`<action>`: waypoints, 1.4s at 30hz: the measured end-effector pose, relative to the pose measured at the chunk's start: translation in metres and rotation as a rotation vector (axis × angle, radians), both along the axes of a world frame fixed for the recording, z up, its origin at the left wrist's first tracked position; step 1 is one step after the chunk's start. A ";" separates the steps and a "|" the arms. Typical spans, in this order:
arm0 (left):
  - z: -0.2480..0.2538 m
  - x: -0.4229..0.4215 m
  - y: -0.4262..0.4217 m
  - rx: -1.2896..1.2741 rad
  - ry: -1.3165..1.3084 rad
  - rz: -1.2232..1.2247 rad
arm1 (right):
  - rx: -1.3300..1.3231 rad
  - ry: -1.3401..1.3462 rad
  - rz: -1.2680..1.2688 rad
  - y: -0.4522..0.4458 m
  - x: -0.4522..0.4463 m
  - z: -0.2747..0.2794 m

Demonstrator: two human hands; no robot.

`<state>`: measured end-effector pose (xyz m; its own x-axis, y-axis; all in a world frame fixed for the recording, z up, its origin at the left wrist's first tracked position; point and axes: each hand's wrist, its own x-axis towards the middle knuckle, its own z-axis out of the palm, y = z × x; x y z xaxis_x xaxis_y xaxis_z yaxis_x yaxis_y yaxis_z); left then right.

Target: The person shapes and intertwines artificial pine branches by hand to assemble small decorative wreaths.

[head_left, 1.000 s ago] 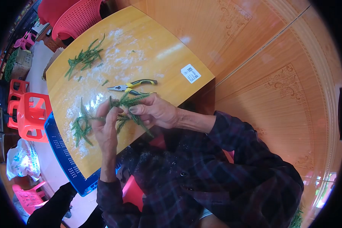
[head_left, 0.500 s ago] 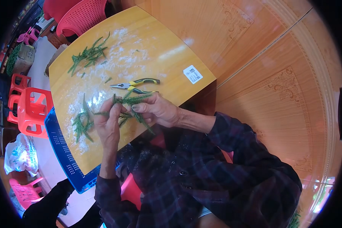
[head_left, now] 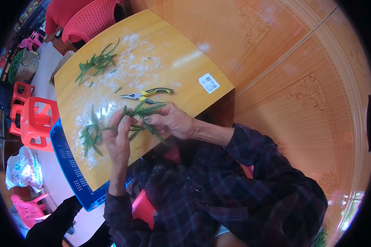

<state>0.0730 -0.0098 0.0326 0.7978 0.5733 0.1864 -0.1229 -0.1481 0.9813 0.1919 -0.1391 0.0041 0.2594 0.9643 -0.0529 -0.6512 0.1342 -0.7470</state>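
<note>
Between my two hands is a green artificial pine sprig (head_left: 146, 110) with several needled branches spreading out. My left hand (head_left: 118, 136) pinches it from the left between thumb and fingers. From the other side, my right hand (head_left: 175, 122) grips it with the thumb on top. The exact point where the fingertips meet the stem is hidden. Just beyond the hands, long-nose pliers (head_left: 143, 95) with yellow-and-black handles lie on the table. Left of my left hand rests another green sprig (head_left: 93, 131), partly behind the fingers. A further bunch of sprigs (head_left: 98, 64) lies toward the far side.
White powder and green scraps cover much of the yellow table (head_left: 185, 78). A white label (head_left: 209, 83) is stuck near its right corner. A blue perforated basket (head_left: 70, 166) stands against the left edge, beside red stools (head_left: 36, 123). A pink chair (head_left: 90, 20) stands behind; wooden panels (head_left: 292, 94) flank the right.
Both hands keep their hold on the sprig, with barely any finger movement. The whole view has shifted very slightly.
</note>
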 end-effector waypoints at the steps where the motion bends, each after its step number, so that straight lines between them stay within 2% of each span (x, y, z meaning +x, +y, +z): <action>1: -0.001 0.000 0.001 -0.003 0.007 0.003 | -0.010 -0.023 -0.005 0.000 0.000 -0.001; 5: -0.001 -0.001 0.002 -0.036 0.018 0.000 | -0.008 -0.025 0.044 0.001 0.004 -0.008; 8: -0.006 -0.001 0.004 -0.035 -0.015 -0.025 | 0.020 -0.046 -0.094 0.005 -0.003 -0.001; 14: -0.004 0.001 0.001 -0.127 -0.017 -0.046 | -0.011 0.062 -0.105 0.003 -0.004 0.001; 17: -0.013 0.001 0.007 -0.061 -0.021 -0.044 | 0.004 0.090 -0.039 0.003 -0.001 -0.008; 20: -0.015 0.000 0.007 -0.090 -0.031 -0.028 | -0.024 0.074 0.044 -0.003 0.000 0.007; 23: -0.010 0.000 0.005 -0.015 0.007 -0.021 | 0.051 0.059 -0.035 0.005 0.000 -0.014; 26: -0.014 0.000 0.007 -0.094 -0.017 -0.064 | 0.034 0.063 -0.054 0.004 -0.002 -0.006; 32: -0.015 0.001 0.010 -0.037 -0.017 -0.103 | -0.023 0.038 0.001 0.001 0.002 -0.007; 35: -0.007 0.001 0.002 -0.170 0.007 -0.064 | 0.000 0.034 -0.064 0.004 0.000 -0.006; 37: -0.007 0.000 0.006 -0.152 0.009 -0.106 | -0.010 0.026 -0.066 0.005 0.000 -0.009; 42: -0.013 0.000 0.012 -0.077 0.023 -0.042 | -0.044 0.048 0.058 0.001 0.005 -0.010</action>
<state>0.0730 0.0019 0.0196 0.8251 0.5510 0.1248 -0.1051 -0.0673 0.9922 0.1966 -0.1378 -0.0063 0.1997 0.9741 -0.1062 -0.6919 0.0635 -0.7192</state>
